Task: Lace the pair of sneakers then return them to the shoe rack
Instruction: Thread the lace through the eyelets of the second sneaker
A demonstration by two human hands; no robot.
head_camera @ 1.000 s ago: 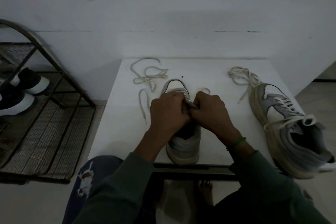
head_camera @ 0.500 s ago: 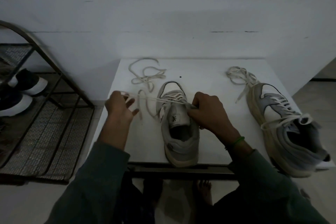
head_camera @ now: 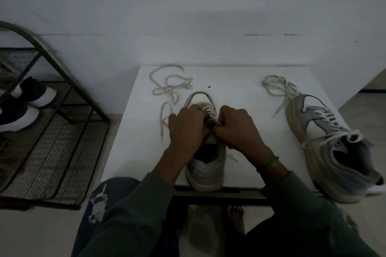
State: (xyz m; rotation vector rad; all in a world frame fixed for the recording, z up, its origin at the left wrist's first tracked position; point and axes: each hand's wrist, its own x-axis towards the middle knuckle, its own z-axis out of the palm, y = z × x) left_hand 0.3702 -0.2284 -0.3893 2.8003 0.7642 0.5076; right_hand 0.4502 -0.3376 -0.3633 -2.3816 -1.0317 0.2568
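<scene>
A grey and white sneaker (head_camera: 205,170) stands toe away from me in the middle of the small white table (head_camera: 133,142). My left hand (head_camera: 188,125) and my right hand (head_camera: 238,127) meet over its eyelets, fingers curled on its cream lace (head_camera: 213,120). The loose length of that lace (head_camera: 167,87) trails in loops to the table's back left. A second sneaker (head_camera: 330,148), laced, sits at the table's right edge with its lace ends (head_camera: 277,85) piled behind the toe. The tongue and upper eyelets of the middle sneaker are hidden by my hands.
A metal mesh shoe rack (head_camera: 54,144) stands on the floor to the left, holding dark shoes with white soles (head_camera: 25,102). A white wall runs behind the table. My knees and a bare foot (head_camera: 236,217) show under the table's front edge.
Half a second ago my left hand was out to the left, pulling the lace taut. It has come back to the eyelets beside my right hand. The sneaker stays in place.
</scene>
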